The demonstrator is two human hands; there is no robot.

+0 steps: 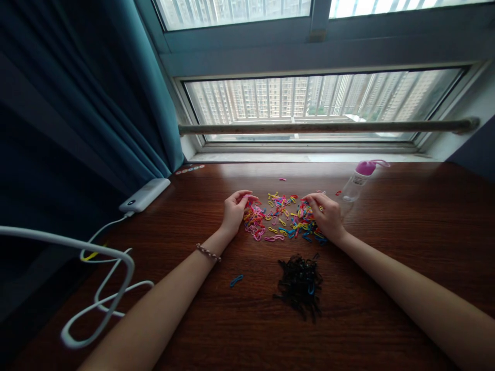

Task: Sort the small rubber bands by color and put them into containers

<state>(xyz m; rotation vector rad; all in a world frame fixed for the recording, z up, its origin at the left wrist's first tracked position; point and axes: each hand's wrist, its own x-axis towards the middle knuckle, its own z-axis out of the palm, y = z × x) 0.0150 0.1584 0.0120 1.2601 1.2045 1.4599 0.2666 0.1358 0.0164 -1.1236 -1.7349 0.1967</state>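
Small looped hair elastics in pink, red, yellow and blue (284, 212) lie in a loose spread on the brown wooden table (185, 319). At its left side, my left hand (234, 210) has its fingers bent together over mostly pink elastics (254, 226), with pink at the fingertips. My right hand (328, 214) curls over the right-hand heap (303, 221), its fingertips drawn together; what they pinch is too small to make out. Nearer to me sits a pile of black elastics (297, 283) with a blue one in it. A single blue elastic (236, 280) lies to its left.
A clear bottle with a pink cap (365, 167) stands at the back right. On the left are a white power bank (145, 196) and a looping white cable (133, 268). A blue curtain (127, 103) hangs beside the window, with a rail (328, 128) across it.
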